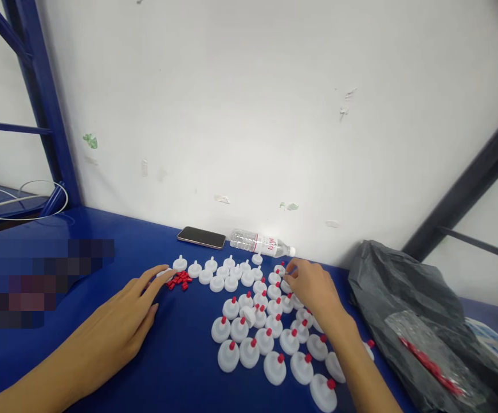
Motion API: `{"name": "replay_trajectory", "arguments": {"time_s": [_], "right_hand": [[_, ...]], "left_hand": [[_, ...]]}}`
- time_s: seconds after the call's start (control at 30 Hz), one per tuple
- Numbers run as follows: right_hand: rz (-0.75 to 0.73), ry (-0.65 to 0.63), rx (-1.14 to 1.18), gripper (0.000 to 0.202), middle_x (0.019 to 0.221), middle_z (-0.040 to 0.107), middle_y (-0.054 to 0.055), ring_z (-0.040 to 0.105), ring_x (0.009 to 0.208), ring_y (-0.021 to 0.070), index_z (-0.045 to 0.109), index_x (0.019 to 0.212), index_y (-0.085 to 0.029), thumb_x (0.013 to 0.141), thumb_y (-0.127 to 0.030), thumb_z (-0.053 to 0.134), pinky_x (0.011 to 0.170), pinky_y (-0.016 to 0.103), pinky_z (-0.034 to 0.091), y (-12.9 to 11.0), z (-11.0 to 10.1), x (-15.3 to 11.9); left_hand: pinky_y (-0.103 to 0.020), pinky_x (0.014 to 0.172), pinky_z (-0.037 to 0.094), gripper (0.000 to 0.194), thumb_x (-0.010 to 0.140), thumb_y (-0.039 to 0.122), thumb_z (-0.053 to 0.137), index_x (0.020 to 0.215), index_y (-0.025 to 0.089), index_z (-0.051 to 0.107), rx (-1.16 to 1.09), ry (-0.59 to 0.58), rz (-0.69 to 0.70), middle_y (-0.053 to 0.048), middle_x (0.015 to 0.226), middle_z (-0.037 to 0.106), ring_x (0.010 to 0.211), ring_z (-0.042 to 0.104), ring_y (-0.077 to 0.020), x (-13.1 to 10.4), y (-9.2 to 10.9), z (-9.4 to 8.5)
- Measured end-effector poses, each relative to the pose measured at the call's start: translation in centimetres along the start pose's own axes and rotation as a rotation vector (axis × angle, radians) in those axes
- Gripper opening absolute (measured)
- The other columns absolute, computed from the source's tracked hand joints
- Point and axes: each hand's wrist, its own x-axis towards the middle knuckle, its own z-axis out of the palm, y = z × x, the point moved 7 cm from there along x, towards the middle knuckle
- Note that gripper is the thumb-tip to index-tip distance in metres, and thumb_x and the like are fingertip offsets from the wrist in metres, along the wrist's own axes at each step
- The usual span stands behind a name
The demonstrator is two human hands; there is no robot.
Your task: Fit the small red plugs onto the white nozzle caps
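My left hand (122,321) reaches over the blue table with its fingers stretched out and apart. Its fingertips are at a small pile of red caps (182,280), and a white spouted lid partly shows under them. My right hand (317,289) is closed, thumb and fingers pinched at a white spouted lid with a red cap (279,269) at the far end of the capped group. The fingers partly hide the contact. Many red-capped white lids (266,341) stand spout up below and left of this hand. Several uncapped white lids (217,283) stand between the hands.
A phone (201,237) and a clear plastic bottle (261,243) lie along the white wall. On the right, a dark plastic bag (386,287) has a clear bag of red pieces (431,364) on it. Blue metal posts (46,97) rise at the left.
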Motion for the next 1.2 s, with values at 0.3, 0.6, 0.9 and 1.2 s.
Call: {"name": "replay_trajectory", "arguments": {"time_s": [0.3, 0.6, 0.9, 1.2], "right_hand": [[-0.032, 0.127, 0.027, 0.019, 0.087, 0.079, 0.006, 0.074, 0.082, 0.0247, 0.074, 0.095, -0.022, 0.098, -0.024, 0.055, 0.067, 0.031, 0.038, -1.5, -1.7, -0.4], [-0.107, 0.226, 0.102, 0.02, 0.084, 0.079, 0.005, 0.074, 0.081, 0.0233, 0.072, 0.092, -0.021, 0.098, -0.021, 0.053, 0.071, 0.03, 0.04, -2.8, -2.8, -1.0], [-0.395, 0.383, 0.296, 0.022, 0.086, 0.076, 0.003, 0.071, 0.083, 0.022, 0.068, 0.095, -0.021, 0.104, -0.025, 0.048, 0.108, 0.048, 0.035, -8.0, -4.3, -4.2], [-0.951, 0.239, 0.381, 0.043, 0.113, 0.074, 0.005, 0.066, 0.108, 0.0233, 0.057, 0.134, -0.021, 0.102, -0.049, 0.059, 0.123, 0.052, 0.022, -15.8, -2.8, -11.1]], "left_hand": [[-0.032, 0.085, 0.057, 0.047, 0.103, 0.038, 0.034, 0.149, 0.03, 0.045, -0.115, 0.0, -0.06, -0.008, 0.146, 0.051, 0.108, 0.07, -0.0232, 0.3, 0.6, -0.9], [-0.031, 0.067, 0.05, 0.044, 0.102, 0.045, 0.035, 0.128, 0.023, 0.063, -0.124, -0.014, -0.184, -0.006, 0.109, 0.06, 0.071, 0.067, -0.0164, 0.3, -0.3, -1.4], [-0.031, 0.064, 0.045, 0.037, 0.095, 0.052, 0.047, 0.096, 0.025, 0.072, -0.276, -0.086, -0.283, -0.001, 0.078, 0.067, 0.066, 0.063, -0.0191, 0.6, -1.5, -0.2], [-0.023, 0.058, 0.048, 0.039, 0.087, 0.061, 0.065, 0.091, 0.024, 0.073, -0.855, -0.118, -0.353, 0.001, 0.075, 0.074, 0.066, 0.063, -0.0157, 0.0, 2.4, -1.0]]}}
